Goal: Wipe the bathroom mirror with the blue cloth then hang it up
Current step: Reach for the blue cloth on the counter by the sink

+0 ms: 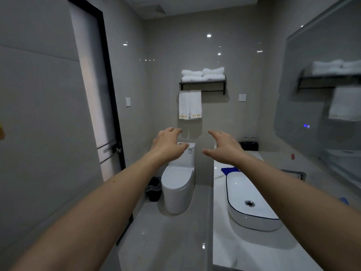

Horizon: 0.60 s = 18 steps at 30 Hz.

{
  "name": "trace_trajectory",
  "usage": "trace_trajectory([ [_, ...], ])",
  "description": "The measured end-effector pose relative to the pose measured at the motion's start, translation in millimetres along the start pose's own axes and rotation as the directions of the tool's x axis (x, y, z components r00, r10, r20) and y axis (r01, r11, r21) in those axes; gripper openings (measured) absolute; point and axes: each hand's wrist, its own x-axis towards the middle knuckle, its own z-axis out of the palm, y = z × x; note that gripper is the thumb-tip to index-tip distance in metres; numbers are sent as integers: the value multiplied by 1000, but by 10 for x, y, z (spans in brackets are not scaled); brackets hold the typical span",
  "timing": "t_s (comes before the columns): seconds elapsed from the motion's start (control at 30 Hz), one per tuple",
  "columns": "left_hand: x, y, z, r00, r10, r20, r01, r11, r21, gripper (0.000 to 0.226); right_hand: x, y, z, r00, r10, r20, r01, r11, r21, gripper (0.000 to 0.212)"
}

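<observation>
Both arms stretch out over the room with the mirror (322, 90) untouched up and to the right of the basin (252, 200), and the risk is an arm knocking the tap behind the basin while reaching past it. Left hand (168, 145) and right hand (224, 147) each show a released grip, holding nothing. The blue cloth (229, 170) lies on the counter (244, 249) just beyond the basin, mostly hidden by the right forearm.

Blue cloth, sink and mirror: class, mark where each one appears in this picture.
blue cloth (229, 170), head view, on the visible fold lying on the counter beyond the sink.
sink (246, 194), head view, on the bare white inside of the basin.
mirror (320, 79), head view, on the glass on the right wall.
</observation>
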Motion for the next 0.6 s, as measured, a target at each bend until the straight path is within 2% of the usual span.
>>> trace_trajectory([
  [0.33,880,-867,133,998,26,54,-24,999,-31,71,962,-254,600,998,64,-21,-65,998,-12,82],
  [0.6,1372,-1327,457,997,12,76,-10,1000,-19,64,1564,-239,1100,998,70,-1,-70,995,-67,81],
])
